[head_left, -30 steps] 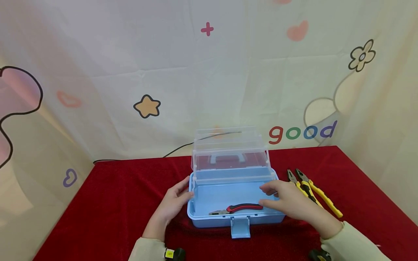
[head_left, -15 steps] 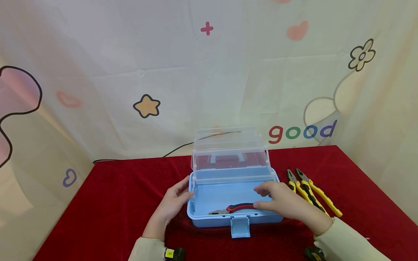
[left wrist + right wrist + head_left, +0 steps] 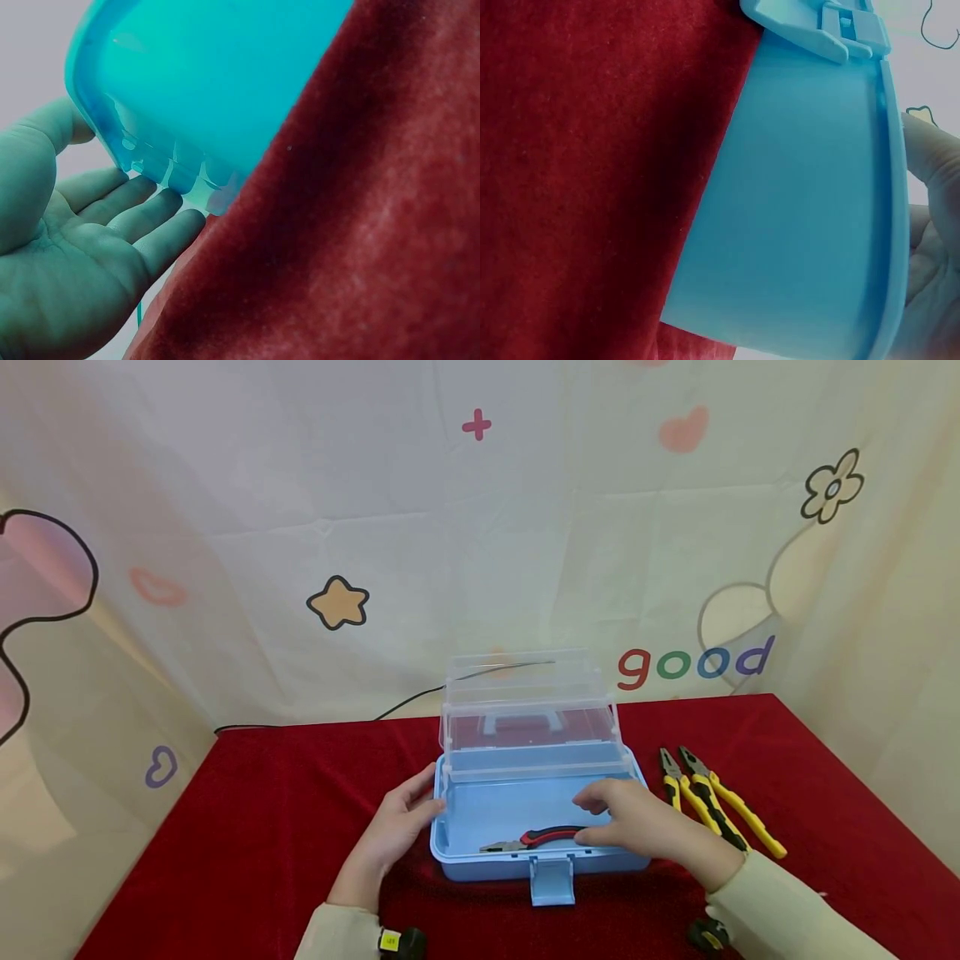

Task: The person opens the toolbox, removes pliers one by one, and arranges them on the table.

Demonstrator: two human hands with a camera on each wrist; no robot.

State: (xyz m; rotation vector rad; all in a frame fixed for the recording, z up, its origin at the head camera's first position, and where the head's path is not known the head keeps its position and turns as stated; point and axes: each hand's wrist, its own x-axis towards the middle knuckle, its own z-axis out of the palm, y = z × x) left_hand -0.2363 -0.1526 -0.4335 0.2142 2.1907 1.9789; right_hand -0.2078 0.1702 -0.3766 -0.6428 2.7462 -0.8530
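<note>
A light blue toolbox [image 3: 517, 866] sits with its clear lid [image 3: 528, 693] raised and its front latch hanging down. Inside, near the front wall, lie pliers with red and black handles [image 3: 551, 836]. My left hand [image 3: 397, 827] rests at the box's left end, thumb at the rim. In the left wrist view its fingers are nearly straight, their tips against the outer wall. Over the right half of the box, my right hand [image 3: 630, 817] hovers with loosely bent fingers and a gap between thumb and forefinger. Its thumb hides the handle end; contact cannot be told.
Two yellow-handled pairs of pliers, a nearer one [image 3: 693, 799] and an outer one [image 3: 738, 810], lie right of the box on the red cloth [image 3: 300, 793]. A dark cable [image 3: 408, 700] runs behind the box, before a printed curtain [image 3: 390, 460].
My right hand has slid left over the box, covering the end of the red and black handle. Those pliers, the box and my left hand stay as they were.
</note>
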